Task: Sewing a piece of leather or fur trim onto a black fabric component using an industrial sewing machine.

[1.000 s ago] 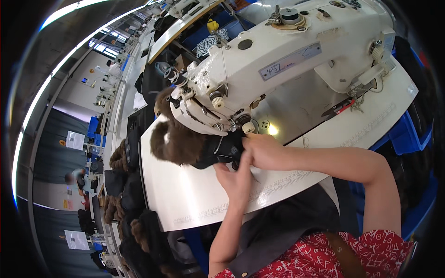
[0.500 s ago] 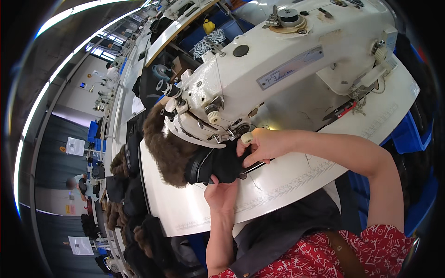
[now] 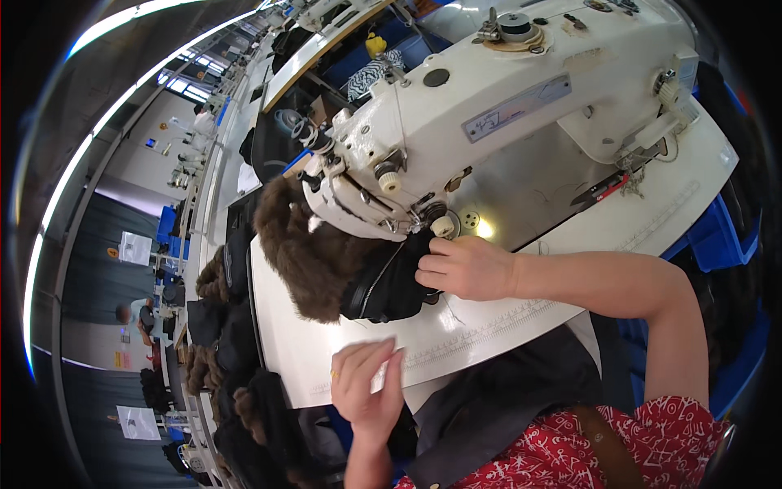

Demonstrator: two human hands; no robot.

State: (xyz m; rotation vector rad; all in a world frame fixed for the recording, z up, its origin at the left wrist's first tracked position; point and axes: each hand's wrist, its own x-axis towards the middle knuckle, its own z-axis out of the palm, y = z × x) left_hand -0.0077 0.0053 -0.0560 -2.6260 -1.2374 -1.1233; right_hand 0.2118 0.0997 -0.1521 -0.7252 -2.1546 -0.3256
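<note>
Resting knuckles-up on the black fabric (image 3: 389, 287), the right hand (image 3: 466, 267) is seen with its fingers curled over the cloth, pressing it flat just beside the needle area of the white sewing machine (image 3: 489, 122). The left hand (image 3: 366, 383) is held off the work, near the front edge of the bench (image 3: 505, 326), with fingers loosely bunched and nothing visibly gripped. The fabric is joined to a brown fur trim (image 3: 303, 254), which is spread leftward from under the machine head. Whether a seam is already sewn cannot be told, since the needle is hidden behind the machine's face. The piece is judged to be positioned for stitching, with the sewing itself not shown as finished. More dark and furry pieces (image 3: 220, 342) are heaped along the bench's left side.
</note>
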